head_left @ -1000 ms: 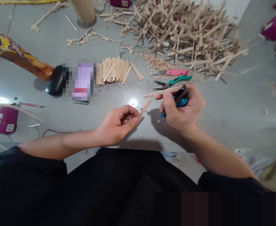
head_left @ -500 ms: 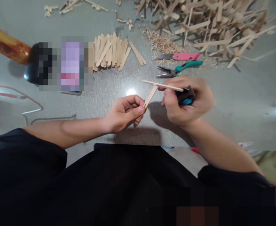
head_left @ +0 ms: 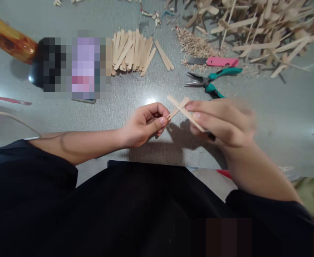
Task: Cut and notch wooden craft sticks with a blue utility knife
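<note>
My left hand (head_left: 143, 125) is closed, pinching one end of a short wooden stick (head_left: 178, 107) between thumb and forefinger. My right hand (head_left: 223, 123) is closed round a longer wooden stick (head_left: 185, 112) that crosses over the short one, and a dark tool shows under its fingers. The two sticks meet in an X just above the grey table (head_left: 280, 107). The right hand is blurred by motion.
Green-handled pliers (head_left: 210, 80) and a pink-handled knife (head_left: 215, 61) lie just beyond my hands. A neat bundle of sticks (head_left: 131, 51) lies at the back centre, a big heap of glued stick pieces (head_left: 266, 25) at the back right. A yellow-orange tube (head_left: 6, 39) lies far left.
My right hand turned its long stick from level to a slant and laid it across the short stick. The left hand rose slightly toward it. The camera tilted down.
</note>
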Available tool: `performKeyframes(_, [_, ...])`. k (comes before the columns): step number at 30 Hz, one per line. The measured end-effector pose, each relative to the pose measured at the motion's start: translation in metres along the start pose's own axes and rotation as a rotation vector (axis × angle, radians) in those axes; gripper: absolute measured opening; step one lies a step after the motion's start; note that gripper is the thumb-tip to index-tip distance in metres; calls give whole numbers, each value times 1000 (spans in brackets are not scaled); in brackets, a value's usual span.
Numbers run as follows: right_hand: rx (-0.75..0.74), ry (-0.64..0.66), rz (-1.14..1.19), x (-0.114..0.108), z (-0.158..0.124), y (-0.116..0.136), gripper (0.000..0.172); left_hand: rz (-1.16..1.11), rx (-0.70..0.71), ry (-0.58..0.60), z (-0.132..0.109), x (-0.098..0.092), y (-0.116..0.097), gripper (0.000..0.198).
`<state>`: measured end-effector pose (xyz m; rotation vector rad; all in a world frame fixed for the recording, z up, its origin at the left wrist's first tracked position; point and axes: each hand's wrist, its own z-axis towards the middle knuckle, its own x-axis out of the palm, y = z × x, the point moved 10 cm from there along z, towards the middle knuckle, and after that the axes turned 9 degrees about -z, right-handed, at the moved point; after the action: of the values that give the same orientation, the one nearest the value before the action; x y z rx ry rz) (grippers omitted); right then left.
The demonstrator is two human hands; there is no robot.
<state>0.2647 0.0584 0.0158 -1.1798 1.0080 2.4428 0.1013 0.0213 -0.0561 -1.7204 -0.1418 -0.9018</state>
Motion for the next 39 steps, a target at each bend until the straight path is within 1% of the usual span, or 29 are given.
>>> performKeyframes(2, [-160, 93, 4, 4, 3, 23, 28, -6, -3, 2, 1, 2, -1, 52])
performKeyframes(3, [-222, 105, 7, 4, 3, 32, 23, 2, -3, -7, 1, 2, -2, 53])
performKeyframes(4, [-239, 112, 6, 3, 3, 36, 20, 12, 2, -21, 1, 1, -4, 55])
performKeyframes(5, [-216, 119, 5, 2, 3, 35, 20, 24, 11, -42, 0, -1, -6, 57])
performKeyframes(7, [-105, 138, 10, 2, 3, 23, 24, 54, 31, -72, 0, -5, -11, 58])
performKeyframes(9, [-83, 133, 37, 2, 3, 18, 25, 79, 60, -80, -1, -8, -15, 54])
performKeyframes(13, [-232, -4, 54, -8, 4, 33, 13, 107, 124, -106, -3, -15, -20, 43])
performKeyframes(16, [-317, -117, 27, -15, 3, 47, 20, 154, 132, -132, -4, -18, -20, 43])
performKeyframes(18, [-343, -140, 8, -17, 2, 52, 23, 186, 155, -140, -5, -17, -23, 43])
performKeyframes(19, [-331, -111, 0, -14, 2, 51, 20, 206, 173, -146, -5, -17, -25, 41])
performKeyframes(21, [-242, 19, -14, -1, 5, 41, 4, 258, 221, -164, -6, -16, -31, 39])
performKeyframes(22, [-175, 95, -25, 8, 5, 33, 8, 286, 248, -182, -7, -17, -34, 40])
performKeyframes(23, [-118, 153, -42, 15, 5, 26, 18, 308, 274, -203, -7, -17, -37, 40])
performKeyframes(24, [-91, 169, -65, 20, 5, 22, 23, 325, 298, -221, -8, -18, -39, 41])
performKeyframes(25, [-93, 150, -96, 21, 6, 20, 23, 338, 317, -240, -8, -19, -40, 42])
performKeyframes(26, [-121, 90, -125, 19, 7, 22, 19, 346, 333, -255, -8, -19, -41, 42])
performKeyframes(27, [-167, 4, -147, 14, 7, 27, 15, 352, 345, -260, -8, -19, -41, 42])
performKeyframes(29, [-234, -177, -133, 3, 4, 33, 13, 360, 363, -252, -8, -17, -40, 44])
performKeyframes(30, [-232, -206, -105, 2, 4, 32, 11, 364, 368, -248, -8, -16, -40, 45])
performKeyframes(31, [-202, -208, -77, 3, 4, 29, 11, 366, 373, -244, -8, -16, -39, 47])
performKeyframes(33, [-114, -145, -30, 8, 6, 18, 15, 358, 374, -240, -7, -16, -36, 48])
performKeyframes(35, [-57, -102, -12, 10, 6, 12, 20, 317, 366, -235, -6, -18, -32, 49])
performKeyframes(39, [24, -75, -85, 12, 5, 6, 18, 244, 339, -224, -4, -19, -28, 50])
